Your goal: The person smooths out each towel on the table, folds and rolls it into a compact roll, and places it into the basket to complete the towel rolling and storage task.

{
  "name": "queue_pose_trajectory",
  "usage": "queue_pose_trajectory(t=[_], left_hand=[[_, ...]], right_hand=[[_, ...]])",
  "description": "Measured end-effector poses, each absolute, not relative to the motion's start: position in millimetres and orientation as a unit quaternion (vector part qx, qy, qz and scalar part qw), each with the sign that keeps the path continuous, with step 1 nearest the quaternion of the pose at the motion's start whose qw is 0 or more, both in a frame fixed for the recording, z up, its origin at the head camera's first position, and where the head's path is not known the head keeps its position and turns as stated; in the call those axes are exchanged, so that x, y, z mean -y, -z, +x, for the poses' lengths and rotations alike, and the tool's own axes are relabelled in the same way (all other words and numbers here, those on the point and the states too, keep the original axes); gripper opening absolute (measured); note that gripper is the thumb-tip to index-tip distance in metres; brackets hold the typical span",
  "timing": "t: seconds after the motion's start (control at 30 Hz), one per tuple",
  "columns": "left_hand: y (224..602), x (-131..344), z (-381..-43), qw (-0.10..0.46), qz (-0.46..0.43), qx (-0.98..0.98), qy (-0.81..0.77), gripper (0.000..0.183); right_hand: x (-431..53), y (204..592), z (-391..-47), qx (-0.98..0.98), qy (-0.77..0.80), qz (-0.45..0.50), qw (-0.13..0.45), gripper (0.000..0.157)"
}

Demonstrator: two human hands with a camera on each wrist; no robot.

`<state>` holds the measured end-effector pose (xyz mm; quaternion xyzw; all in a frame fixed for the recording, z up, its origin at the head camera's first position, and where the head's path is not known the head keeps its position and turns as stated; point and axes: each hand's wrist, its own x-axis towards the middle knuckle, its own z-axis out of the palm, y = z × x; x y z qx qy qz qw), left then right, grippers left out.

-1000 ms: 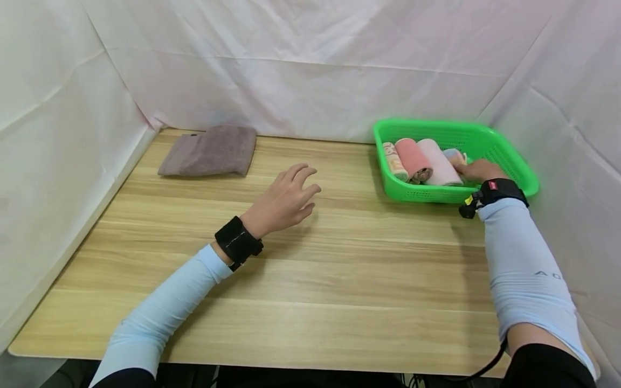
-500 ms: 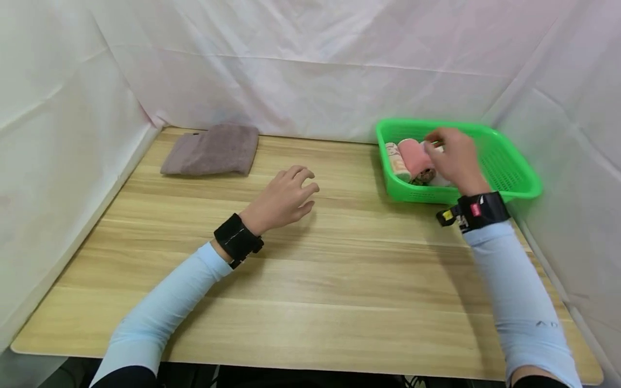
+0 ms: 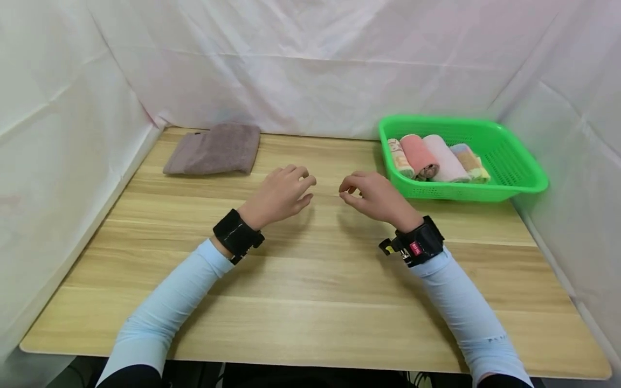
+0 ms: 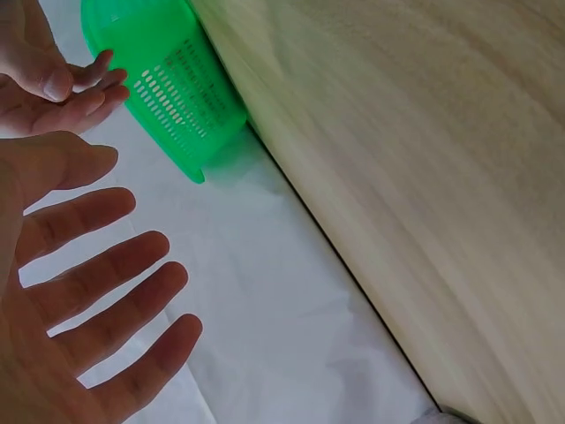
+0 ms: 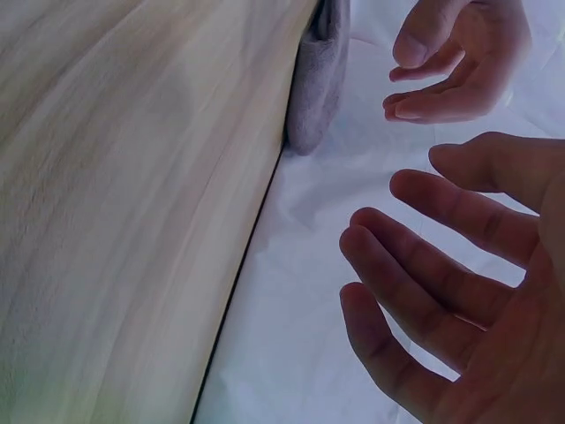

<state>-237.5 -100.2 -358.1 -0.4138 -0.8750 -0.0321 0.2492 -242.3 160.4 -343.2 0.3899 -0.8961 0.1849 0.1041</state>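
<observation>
My left hand [image 3: 280, 196] hovers over the middle of the table, its fingers relaxed and spread, holding nothing. Facing it across a small gap, my right hand [image 3: 375, 198] is also relaxed, and its palm is bare in the right wrist view. Closest to the right hand is a green basket [image 3: 466, 191]. Along its near left side lie a patterned rolled towel [image 3: 400, 159], a coral rolled towel [image 3: 419, 153], a pale pink rolled towel [image 3: 444, 160] and a multicoloured one [image 3: 469, 161]. A folded mauve-grey towel [image 3: 218, 150] lies at the back left, beyond the left hand.
The wooden table [image 3: 301, 307] runs from its front edge by the person to a white cloth wall [image 3: 310, 70] at the back. More white cloth stands at the left and right sides. The basket's right part shows bare green mesh.
My right hand has come out of the basket and moved left to the middle of the table, uncovering the multicoloured towel. The left hand has stayed almost still.
</observation>
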Motion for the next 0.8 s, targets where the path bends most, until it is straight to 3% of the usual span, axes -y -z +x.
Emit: queue_pose_trajectory(t=[0.2,0.47,0.6,0.7,0.8], left_hand=[[345,129,-255,0.192,-0.352,0.912,0.085,0.033],[360,244,-290,0.032,-0.144,0.971,0.187,0.075],[377,274,-299,0.047,-0.090,0.980,0.171,0.055],[381,280,-301,0.081,-0.078,0.981,0.156,0.030],[380,278,-302,0.118,-0.078,0.977,0.160,0.017]], right_hand=[[-161,343,-240,0.899,-0.189,0.382,0.102,0.008],[-163,344,-238,0.912,-0.175,0.359,0.094,0.010],[-163,344,-238,0.912,-0.173,0.360,0.092,0.010],[-163,343,-238,0.913,-0.172,0.360,0.089,0.009],[-163,343,-239,0.914,-0.172,0.358,0.079,0.010]])
